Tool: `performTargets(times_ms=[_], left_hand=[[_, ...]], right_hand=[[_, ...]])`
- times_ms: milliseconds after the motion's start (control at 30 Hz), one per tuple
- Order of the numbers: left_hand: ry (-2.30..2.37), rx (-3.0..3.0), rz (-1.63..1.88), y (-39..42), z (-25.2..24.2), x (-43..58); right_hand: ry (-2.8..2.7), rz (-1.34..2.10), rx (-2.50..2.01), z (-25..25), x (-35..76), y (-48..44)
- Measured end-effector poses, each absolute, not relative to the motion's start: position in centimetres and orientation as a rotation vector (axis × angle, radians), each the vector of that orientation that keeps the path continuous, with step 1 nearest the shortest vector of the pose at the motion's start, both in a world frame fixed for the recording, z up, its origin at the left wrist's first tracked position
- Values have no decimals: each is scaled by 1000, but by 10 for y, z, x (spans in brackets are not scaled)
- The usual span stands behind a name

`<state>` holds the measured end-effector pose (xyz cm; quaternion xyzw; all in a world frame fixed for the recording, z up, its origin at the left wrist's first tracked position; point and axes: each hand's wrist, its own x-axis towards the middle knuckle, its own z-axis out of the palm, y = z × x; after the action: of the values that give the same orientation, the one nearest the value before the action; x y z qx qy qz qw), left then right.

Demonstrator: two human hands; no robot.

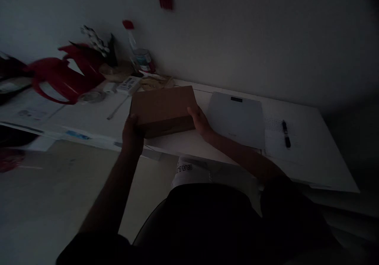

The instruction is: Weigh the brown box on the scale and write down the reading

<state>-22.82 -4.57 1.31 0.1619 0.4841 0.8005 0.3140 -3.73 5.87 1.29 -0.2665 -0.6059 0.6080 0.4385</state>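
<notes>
A closed brown cardboard box [164, 105] is held at the front part of a white table [183, 145]. My left hand [132, 135] grips its left end, thumb near the top edge. On the right end rests my right hand [200, 122], its thumb over the top edge and the other fingers hidden. Just right of the box lies a flat grey scale [237, 119] with a small dark display. Beyond it, a black pen [286, 134] lies on a paper sheet.
At the left stand red jugs [59, 77], with a small white box [128, 85] nearby. A can [144, 59], a red-topped bottle [130, 34] and a brown tray [156, 82] are near the wall. The table's front edge faces me.
</notes>
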Motion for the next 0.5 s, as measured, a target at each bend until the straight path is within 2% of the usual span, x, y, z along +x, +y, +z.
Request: performTargets(times_ms=[500], left_hand=[[1281,445,2079,-46,12,-230]], right_hand=[[-1552,1491,-662,15,-35,62]])
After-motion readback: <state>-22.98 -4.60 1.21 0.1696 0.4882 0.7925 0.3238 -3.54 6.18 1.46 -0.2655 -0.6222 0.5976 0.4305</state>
